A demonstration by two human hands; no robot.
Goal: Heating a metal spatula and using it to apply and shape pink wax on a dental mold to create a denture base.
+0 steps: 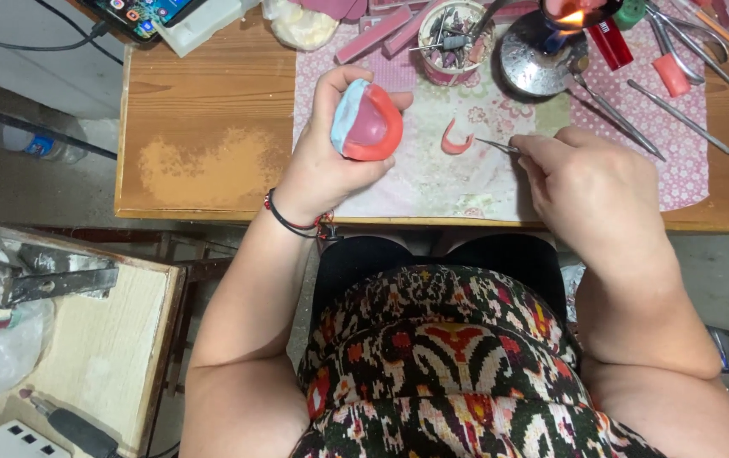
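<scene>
My left hand point(324, 161) grips a dental cast with a pale blue base and a red and pink wax plate point(368, 121), held just above the wooden table's front part. My right hand point(589, 182) pinches a thin metal instrument point(497, 145) whose tip points left toward a curved strip of pink wax point(456, 139). That strip lies on a pink patterned mat point(466, 174) between my hands. A black and red cord is around my left wrist.
At the back of the wooden table point(203, 127) stand a cup of small tools point(454, 38), a burner with a lit flame point(570, 17), a metal spoon-like dish point(534, 64), several long metal instruments point(691, 125), a red lighter point(609, 41) and a phone point(144, 10). A low side table point(102, 339) sits at my left.
</scene>
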